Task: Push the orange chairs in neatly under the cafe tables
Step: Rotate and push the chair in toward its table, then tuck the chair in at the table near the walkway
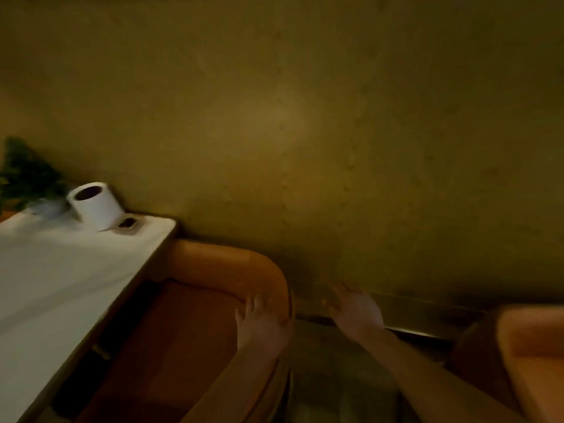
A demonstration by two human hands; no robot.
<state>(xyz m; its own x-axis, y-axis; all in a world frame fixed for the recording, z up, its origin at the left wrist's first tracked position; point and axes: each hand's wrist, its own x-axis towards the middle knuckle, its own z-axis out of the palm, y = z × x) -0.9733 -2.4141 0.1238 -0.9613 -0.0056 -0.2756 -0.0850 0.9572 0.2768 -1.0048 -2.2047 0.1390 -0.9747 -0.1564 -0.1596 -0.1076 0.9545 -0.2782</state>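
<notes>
The orange chair (195, 300) sits partly under the white surface (61, 270). The left hand (262, 325) rests flat on its backrest, grip open; the right hand (355, 309) hovers open beside it. A one-sided push could skew the chair against the wall (335, 132).

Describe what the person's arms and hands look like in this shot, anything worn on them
Both forearms are bare as far as the frame shows: no sleeves, cuffs or gloves. The left hand and the right hand show no ring, and neither wrist a watch or band, though the picture is dim and blurred, so small items could be missed. Fingers are uncovered on both hands.
</notes>
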